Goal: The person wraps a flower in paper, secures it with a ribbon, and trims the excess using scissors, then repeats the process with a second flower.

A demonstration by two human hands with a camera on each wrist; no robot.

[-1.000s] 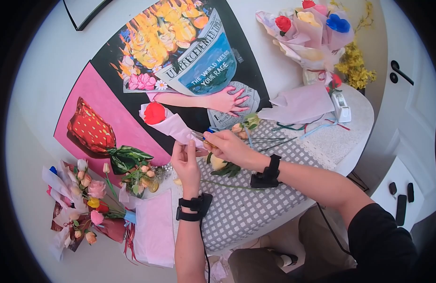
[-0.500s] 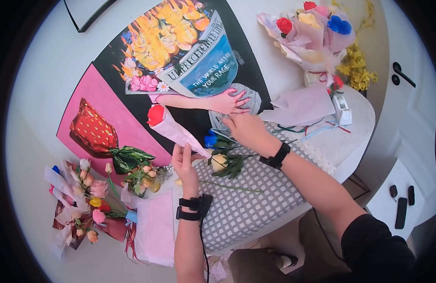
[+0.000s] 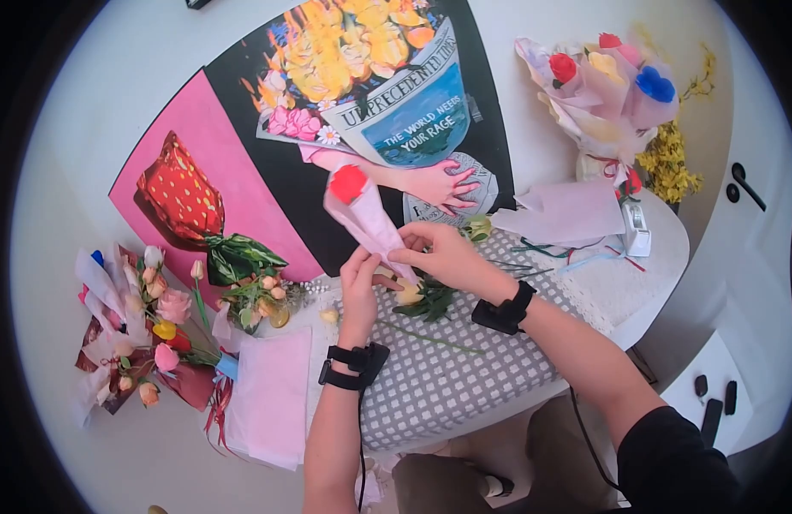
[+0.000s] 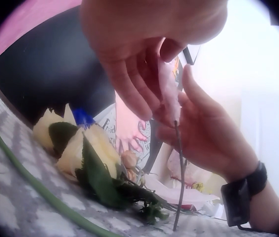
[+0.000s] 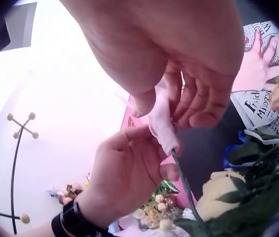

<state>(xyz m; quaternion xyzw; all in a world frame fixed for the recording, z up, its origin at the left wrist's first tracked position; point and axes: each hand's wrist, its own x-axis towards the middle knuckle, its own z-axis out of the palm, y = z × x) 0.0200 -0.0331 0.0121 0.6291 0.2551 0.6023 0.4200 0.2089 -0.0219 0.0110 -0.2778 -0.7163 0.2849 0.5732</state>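
A red artificial flower (image 3: 348,182) stands tilted in a pink paper wrapper (image 3: 370,224) between the two hands. My left hand (image 3: 359,278) pinches the lower part of the wrapper. From the other side, my right hand (image 3: 452,254) pinches the paper between thumb and fingers. A thin dark stem (image 4: 180,182) sticks out below the paper in the left wrist view. Under the hands lie cream roses (image 4: 92,150) with green leaves, and a blue flower (image 5: 234,155) shows beside them.
A grey checked cloth (image 3: 447,385) covers the table. Pink paper sheets (image 3: 267,398) and wrapped bouquets (image 3: 148,334) are at left. At right are a large bouquet (image 3: 601,94), loose paper (image 3: 576,210), ribbons and a white tape dispenser (image 3: 637,230). Two painted panels (image 3: 285,154) lean behind.
The right hand let go of a scissor-like tool at the back right and came back to the wrapper. The left hand kept the wrapped flower, which has moved slightly right. The head view shifted.
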